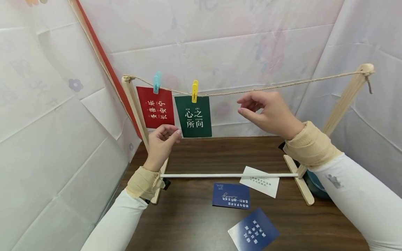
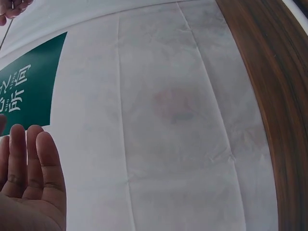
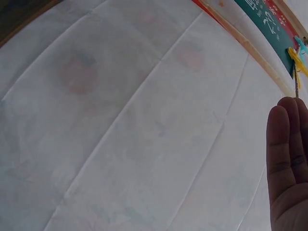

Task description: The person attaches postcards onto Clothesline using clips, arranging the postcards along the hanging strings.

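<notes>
A green card (image 1: 194, 116) with white characters hangs from a twine line (image 1: 245, 92) under a yellow clothespin (image 1: 194, 91). To its left a red card (image 1: 156, 108) hangs under a light blue clothespin (image 1: 156, 83). My left hand (image 1: 161, 144) is beside the green card's lower left corner, fingers loosely bent and holding nothing; the left wrist view shows its fingers (image 2: 18, 159) fairly straight just below the card. Right of the cards, my right hand (image 1: 267, 113) hovers just below the twine, thumb and fingertips apart with nothing between them.
The twine runs between two wooden posts (image 1: 348, 96), joined low down by a white rod (image 1: 204, 175). On the dark wooden table (image 1: 179, 223) lie a white card (image 1: 267, 184), a blue card (image 1: 230, 200) and a blue-and-white card (image 1: 255, 230). A teal container (image 1: 315, 188) stands behind the right foot.
</notes>
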A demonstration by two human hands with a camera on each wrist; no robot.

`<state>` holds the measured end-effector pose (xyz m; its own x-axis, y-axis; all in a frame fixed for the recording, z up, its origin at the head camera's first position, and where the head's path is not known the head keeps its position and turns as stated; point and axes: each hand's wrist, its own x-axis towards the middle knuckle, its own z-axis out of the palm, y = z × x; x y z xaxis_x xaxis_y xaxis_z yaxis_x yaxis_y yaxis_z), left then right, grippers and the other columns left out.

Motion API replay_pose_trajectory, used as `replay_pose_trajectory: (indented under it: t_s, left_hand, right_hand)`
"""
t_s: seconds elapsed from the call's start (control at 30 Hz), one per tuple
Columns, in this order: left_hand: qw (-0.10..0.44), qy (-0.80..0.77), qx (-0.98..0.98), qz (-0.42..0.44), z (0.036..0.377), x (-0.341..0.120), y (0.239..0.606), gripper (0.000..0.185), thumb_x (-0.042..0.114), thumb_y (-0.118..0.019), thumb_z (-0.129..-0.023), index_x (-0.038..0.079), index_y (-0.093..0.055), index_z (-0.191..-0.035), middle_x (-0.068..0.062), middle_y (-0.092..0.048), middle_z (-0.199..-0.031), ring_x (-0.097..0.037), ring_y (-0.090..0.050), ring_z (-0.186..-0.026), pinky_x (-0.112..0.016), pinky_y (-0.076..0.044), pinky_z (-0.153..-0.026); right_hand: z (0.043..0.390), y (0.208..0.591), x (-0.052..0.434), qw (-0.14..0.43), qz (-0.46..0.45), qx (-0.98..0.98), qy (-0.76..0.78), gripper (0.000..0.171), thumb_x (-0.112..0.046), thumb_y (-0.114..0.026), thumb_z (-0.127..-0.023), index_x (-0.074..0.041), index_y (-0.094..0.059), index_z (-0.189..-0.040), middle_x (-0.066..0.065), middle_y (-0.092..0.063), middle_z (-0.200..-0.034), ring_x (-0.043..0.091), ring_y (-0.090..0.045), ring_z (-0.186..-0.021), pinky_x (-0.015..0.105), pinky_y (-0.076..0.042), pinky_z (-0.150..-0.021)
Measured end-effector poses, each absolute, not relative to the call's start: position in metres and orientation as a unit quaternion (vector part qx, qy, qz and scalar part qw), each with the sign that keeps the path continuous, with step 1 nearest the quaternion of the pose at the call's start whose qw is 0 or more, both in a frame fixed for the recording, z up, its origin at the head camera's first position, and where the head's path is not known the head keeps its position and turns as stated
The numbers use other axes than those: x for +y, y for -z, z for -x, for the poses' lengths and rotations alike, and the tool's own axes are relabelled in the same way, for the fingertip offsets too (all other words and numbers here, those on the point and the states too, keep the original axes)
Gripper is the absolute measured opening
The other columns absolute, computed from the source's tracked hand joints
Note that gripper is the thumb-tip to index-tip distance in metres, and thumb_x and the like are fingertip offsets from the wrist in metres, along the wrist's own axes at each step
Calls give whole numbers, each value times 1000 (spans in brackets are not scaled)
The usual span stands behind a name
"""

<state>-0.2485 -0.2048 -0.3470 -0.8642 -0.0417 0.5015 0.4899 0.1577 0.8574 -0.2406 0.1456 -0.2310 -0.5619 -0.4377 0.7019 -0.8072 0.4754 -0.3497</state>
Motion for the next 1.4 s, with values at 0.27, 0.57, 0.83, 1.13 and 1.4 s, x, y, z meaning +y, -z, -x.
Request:
replay_pose_trajectory:
  t_s: [0.27,0.57,0.83,1.13,1.4]
  left_hand:
    - [200,612,-749,154,246,-202,353,18,8,-77,-100,-6,-72,-110,-2,-79,-91,-13,-74,-76,-25,-64,-75]
    - [182,617,-748,166,243,-198,362,15,6,-78,-99,-5,-73,-108,8,-78,-89,-7,-72,-76,-24,-64,-74]
    - [161,602,-765,162,240,-195,371,16,10,-78,-100,-2,-74,-110,11,-76,-90,-13,-70,-78,-23,-62,-73]
    - [152,588,-776,169,241,-193,380,13,11,-79,-99,0,-74,-106,-10,-77,-94,-13,-71,-81,-22,-58,-72]
    - [145,571,-791,161,240,-192,387,15,14,-82,-98,3,-75,-104,-11,-75,-94,-12,-64,-81,-23,-53,-72]
  right_hand:
    - [239,248,154,265,-376,-810,-364,16,6,-80,-93,1,-78,-108,10,-81,-95,-1,-67,-80,9,-53,-75]
    - [237,265,167,260,-357,-813,-379,15,5,-79,-94,0,-79,-108,9,-81,-94,-4,-67,-82,9,-53,-75]
    - [235,280,181,251,-332,-823,-387,18,5,-80,-94,0,-79,-111,10,-81,-97,-7,-66,-84,8,-52,-77]
    - [232,299,194,250,-300,-835,-388,21,5,-79,-94,-1,-79,-114,13,-81,-98,-10,-64,-85,7,-51,-77]
    - [229,315,208,239,-275,-840,-402,22,6,-78,-95,0,-78,-115,16,-81,-101,-11,-64,-86,8,-51,-75]
